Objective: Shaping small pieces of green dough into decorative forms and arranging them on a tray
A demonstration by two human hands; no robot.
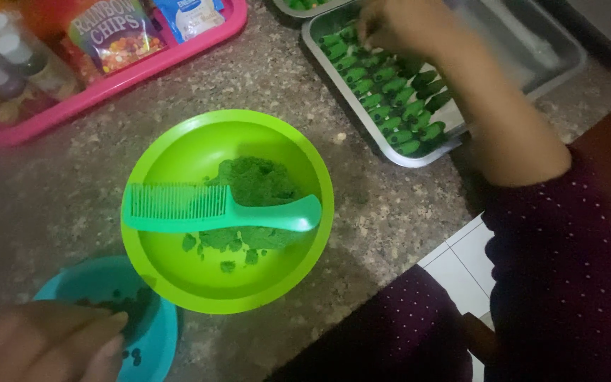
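Speckled stone counter (397,212) underneath everything. Steel tray (525,67) at upper right, rows of small green dough pieces (383,99) inside. Lime-green bowl (178,148) at centre, holding crumbly green dough (259,180), green comb (213,211) laid across. Blue bowl (160,332) at lower left with dark bits. Right hand (390,25) over the tray's far rows, fingers pinched together; anything held, cannot tell. Left hand (44,343) blurred at the blue bowl, fingers curled, grip unclear.

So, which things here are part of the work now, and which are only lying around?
In use:
right hand at green pieces on metal tray
left hand at blue bowl
green bowl, dough, comb

Lying about:
pink tray, snack bag, bottles
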